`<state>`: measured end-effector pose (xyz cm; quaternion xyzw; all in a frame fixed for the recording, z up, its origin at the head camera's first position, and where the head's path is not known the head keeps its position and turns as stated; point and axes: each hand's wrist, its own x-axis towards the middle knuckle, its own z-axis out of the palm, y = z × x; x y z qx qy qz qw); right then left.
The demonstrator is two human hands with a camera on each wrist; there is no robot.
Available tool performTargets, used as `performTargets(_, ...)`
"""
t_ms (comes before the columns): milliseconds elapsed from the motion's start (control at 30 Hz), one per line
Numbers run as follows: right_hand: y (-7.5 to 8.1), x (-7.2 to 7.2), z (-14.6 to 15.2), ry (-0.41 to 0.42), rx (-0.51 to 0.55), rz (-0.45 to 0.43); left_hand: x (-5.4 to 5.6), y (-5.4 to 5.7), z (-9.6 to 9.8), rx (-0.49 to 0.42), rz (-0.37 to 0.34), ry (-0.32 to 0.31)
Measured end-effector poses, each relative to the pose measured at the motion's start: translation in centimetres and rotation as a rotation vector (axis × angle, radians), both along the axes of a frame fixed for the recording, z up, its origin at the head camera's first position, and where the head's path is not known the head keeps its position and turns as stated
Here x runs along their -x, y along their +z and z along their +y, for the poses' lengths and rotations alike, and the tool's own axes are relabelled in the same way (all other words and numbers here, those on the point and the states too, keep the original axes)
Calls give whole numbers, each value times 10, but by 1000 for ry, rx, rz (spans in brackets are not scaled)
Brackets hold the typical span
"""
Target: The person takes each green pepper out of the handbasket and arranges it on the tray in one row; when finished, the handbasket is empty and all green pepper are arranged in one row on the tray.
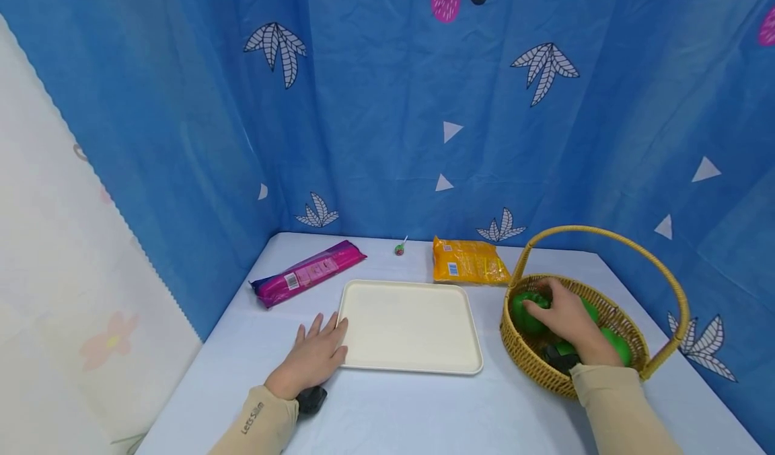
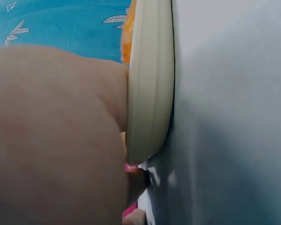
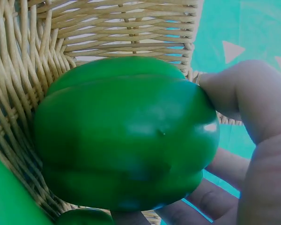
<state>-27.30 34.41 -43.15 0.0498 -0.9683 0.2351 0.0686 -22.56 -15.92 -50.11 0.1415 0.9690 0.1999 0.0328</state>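
In the wicker basket (image 1: 525, 364) on the right, my right hand (image 1: 568, 317) grips a green bell pepper (image 3: 126, 136), thumb on one side and fingers curled round the other. The right wrist view shows this pepper close against the woven wall. More green peppers (image 1: 616, 345) lie in the basket, partly hidden under my wrist. On the left, my left hand (image 1: 313, 355) lies with its fingers extended at the left edge of a cream rectangular tray (image 1: 412, 327). The tray is flat on the table with nothing on it.
Behind the tray lie a pink and purple packet (image 1: 309, 273), a small lollipop (image 1: 399, 248) and an orange packet (image 1: 469, 262). The basket's tall handle (image 1: 605, 231) arches above its rim. A blue patterned curtain (image 1: 375, 105) stands behind the white table (image 1: 387, 414).
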Motion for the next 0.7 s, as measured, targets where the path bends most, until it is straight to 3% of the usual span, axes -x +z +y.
performTargets(200, -1, 1, -1, 11, -17, 33, 1, -2, 0, 6, 11, 2)
performTargets(700, 1, -2, 1, 11, 7, 12, 0, -1, 0, -10, 2, -1)
